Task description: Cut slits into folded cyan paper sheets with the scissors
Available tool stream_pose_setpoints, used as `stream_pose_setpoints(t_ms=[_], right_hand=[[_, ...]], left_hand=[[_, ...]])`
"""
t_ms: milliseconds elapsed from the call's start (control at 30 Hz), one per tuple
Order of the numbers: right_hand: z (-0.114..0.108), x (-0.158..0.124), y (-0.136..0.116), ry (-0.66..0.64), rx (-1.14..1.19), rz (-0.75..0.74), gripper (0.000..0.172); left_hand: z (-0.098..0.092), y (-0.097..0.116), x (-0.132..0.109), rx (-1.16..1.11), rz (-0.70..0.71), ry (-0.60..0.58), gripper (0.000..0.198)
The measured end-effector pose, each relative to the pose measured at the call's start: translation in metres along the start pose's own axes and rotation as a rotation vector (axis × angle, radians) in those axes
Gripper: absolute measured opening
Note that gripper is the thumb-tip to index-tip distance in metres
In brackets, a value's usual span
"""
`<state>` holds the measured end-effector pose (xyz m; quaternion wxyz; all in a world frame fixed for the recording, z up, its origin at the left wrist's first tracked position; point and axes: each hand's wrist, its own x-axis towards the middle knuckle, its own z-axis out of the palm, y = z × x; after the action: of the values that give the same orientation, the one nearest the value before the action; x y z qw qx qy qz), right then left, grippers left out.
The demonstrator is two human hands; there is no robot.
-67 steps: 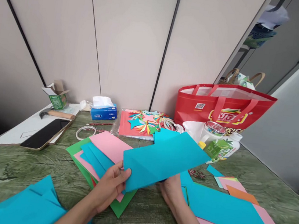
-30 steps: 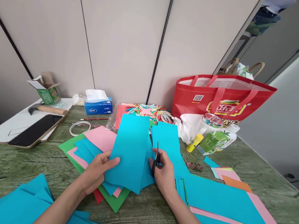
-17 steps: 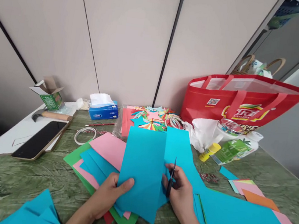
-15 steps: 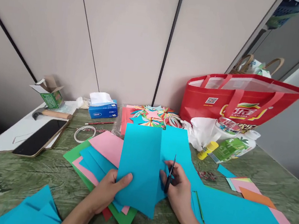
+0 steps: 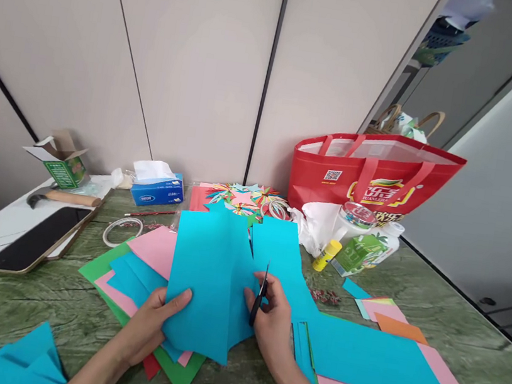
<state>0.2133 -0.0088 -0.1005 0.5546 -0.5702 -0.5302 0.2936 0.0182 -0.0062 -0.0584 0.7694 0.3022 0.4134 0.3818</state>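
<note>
A sheet of blue paper (image 5: 203, 273) with an upright fold down its middle is held up in front of me. My left hand (image 5: 153, 314) grips its left edge, thumb on the front face. My right hand (image 5: 272, 318) is closed around black-handled scissors (image 5: 259, 297), blade tip pointing up. Its fingertips are at the right flap of the sheet; whether they pinch it I cannot tell. Behind the right hand lies another blue sheet (image 5: 283, 253). Underneath the held sheet is a fanned pile of pink paper (image 5: 155, 249), green paper (image 5: 105, 266) and more blue paper.
A stack of coloured paper (image 5: 384, 362) lies at right, blue pieces (image 5: 26, 357) at front left. Further back stand a tissue box (image 5: 157, 191), paper stars (image 5: 240, 197), a glue stick (image 5: 327, 255) and a red bag (image 5: 373, 170). A phone (image 5: 37, 241) and hammer (image 5: 67, 197) lie at left.
The fold of the blue sheet has opened wider, its right flap now showing more. My view has shifted a little to the right. Both hands keep their hold.
</note>
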Motion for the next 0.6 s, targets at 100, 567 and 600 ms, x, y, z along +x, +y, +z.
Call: stream_pose_setpoints(t_ms=[100,567,600], right_hand=[[0.0,-0.001,-0.001,-0.033,-0.03,0.001,0.021],[-0.004,-0.007,-0.01,-0.192,-0.232,-0.192,0.042],[-0.004,-0.007,-0.012,-0.203,-0.241,-0.189,0.042]], left_hand=[[-0.001,0.0,0.0,0.059,0.039,-0.06,0.037],[0.005,-0.005,-0.003,0.216,0.1,-0.043,0.034],[0.005,-0.004,-0.003,0.22,0.098,-0.044,0.036]])
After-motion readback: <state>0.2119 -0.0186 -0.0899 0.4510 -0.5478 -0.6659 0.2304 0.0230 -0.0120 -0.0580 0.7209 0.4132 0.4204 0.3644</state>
